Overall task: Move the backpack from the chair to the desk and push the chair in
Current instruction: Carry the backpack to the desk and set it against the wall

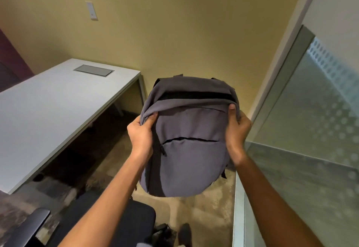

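Note:
A grey backpack (191,149) with black zippers hangs in the air in front of me, upright, its front pocket facing me. My left hand (140,134) grips its upper left edge and my right hand (238,132) grips its upper right edge. The bag is above the floor, to the right of the white desk (48,110) and not touching it. The black chair (132,219) is below my left forearm at the bottom of the view, its seat bare and an armrest (29,225) at the lower left.
A grey cable hatch (93,70) is set into the desk top near the yellow wall. A frosted glass partition (303,149) stands close on the right. Brown carpet lies under the bag. My shoes show at the bottom edge.

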